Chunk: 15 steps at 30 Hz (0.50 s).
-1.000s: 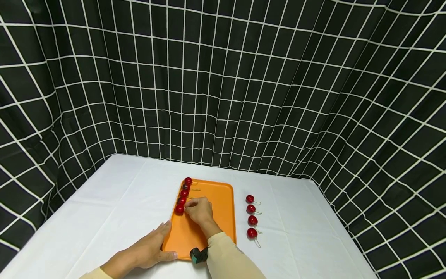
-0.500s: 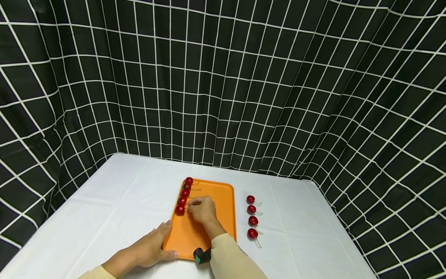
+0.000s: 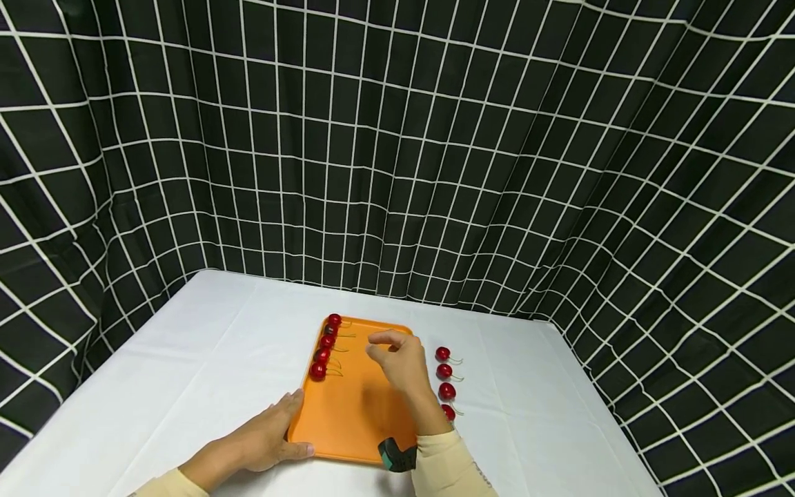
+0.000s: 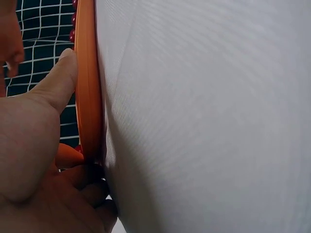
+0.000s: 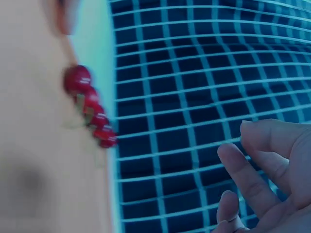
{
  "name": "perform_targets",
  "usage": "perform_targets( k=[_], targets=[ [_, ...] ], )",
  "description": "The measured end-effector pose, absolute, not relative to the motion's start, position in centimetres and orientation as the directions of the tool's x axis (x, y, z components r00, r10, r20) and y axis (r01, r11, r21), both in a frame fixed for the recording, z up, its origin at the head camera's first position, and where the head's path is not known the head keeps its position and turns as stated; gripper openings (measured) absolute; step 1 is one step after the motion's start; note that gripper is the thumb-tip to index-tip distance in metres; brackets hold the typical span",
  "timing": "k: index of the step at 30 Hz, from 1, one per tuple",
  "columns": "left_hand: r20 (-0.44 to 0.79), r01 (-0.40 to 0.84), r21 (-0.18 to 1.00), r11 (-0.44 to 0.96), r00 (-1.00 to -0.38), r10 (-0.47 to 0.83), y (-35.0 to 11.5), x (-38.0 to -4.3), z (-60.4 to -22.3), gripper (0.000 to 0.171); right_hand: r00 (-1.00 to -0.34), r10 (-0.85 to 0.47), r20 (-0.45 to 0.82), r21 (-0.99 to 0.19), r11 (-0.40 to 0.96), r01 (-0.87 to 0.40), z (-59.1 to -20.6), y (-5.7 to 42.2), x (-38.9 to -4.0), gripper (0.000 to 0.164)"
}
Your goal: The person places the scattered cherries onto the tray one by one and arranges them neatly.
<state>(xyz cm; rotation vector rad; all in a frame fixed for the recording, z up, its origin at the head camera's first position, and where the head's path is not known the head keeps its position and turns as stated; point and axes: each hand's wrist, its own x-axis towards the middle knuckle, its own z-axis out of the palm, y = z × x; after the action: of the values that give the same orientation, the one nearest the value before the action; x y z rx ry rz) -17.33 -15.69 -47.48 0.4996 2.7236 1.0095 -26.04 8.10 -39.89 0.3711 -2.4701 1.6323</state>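
My left hand [image 3: 267,435] rests on the near left corner of the orange tray [image 3: 348,435]. Its thumb lies along the front edge in the left wrist view, and its fingers touch the left side. A row of several red cherries [image 3: 322,355] with thin stems runs down the tray's left edge, stems pointing right. My right hand [image 3: 400,362] hovers over the right part of the tray, thumb and fingers apart and nothing between them. In the right wrist view the same hand [image 5: 267,174] has loosely bent fingers, and the tray cherries [image 5: 92,104] look blurred.
To the right of the tray, several more cherries [image 3: 446,391] lie in a column on the white tablecloth [image 3: 528,414]; my right forearm partly covers the nearest one. A black cloth with a white grid [image 3: 348,138] hangs round the back and sides.
My right hand has let go near the front cherry of the tray row and moved up and to the right, uncovering its stem. The left hand has stayed at the tray corner.
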Motion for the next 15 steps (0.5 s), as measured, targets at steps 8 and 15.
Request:
perform_targets(
  k=[8, 15],
  targets=[
    [-0.061, 0.247, 0.660, 0.710, -0.924, 0.377, -15.7, -17.4, -47.5, 0.104, -0.931, 0.021, 0.364, -0.899, 0.268, -0.345, -37.8, 11.8, -23.8, 0.009],
    [-0.067, 0.235, 0.672, 0.703, -0.925, 0.374, -15.7, -17.4, -47.5, 0.105, -0.905, 0.202, 0.375, -0.911, 0.259, -0.320, -37.9, 15.1, -22.6, 0.006]
  ],
)
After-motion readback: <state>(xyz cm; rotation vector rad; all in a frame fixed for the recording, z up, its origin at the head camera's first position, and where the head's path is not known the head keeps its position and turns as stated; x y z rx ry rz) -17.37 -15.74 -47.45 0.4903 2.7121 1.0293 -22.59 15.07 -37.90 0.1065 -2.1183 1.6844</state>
